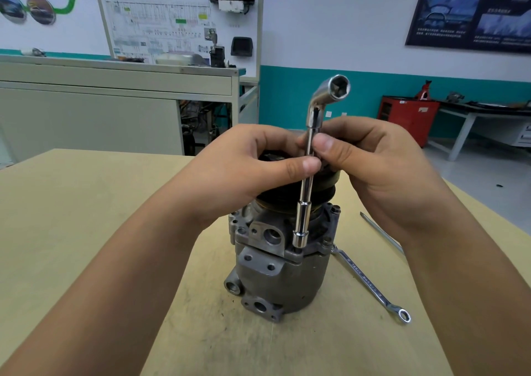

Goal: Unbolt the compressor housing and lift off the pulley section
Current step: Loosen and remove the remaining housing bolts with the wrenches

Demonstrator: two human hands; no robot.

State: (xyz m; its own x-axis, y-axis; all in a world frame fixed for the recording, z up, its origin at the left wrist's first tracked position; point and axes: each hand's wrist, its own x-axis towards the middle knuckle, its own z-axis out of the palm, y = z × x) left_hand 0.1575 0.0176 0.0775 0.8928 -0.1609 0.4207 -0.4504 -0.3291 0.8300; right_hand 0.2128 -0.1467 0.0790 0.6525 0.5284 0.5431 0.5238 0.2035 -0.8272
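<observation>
Head | one compressor (284,278) | left hand (244,174), right hand (379,168) — fingers (301,166) pinching one L-wrench (302,220) | one spanner (370,285)

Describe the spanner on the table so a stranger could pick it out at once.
On the tan table stands a grey compressor. Right of its base lies the flat spanner. Unlike the plain thin rod beyond it, it ends in a ring nearest the camera.

Lighting: bright, even, diffuse; faint soft shadow on table (86,217) beside compressor (275,275). Glare: chrome wrench (302,217). Focus: background behind compressor slightly soft. Edges: wide-angle bowing.
</observation>
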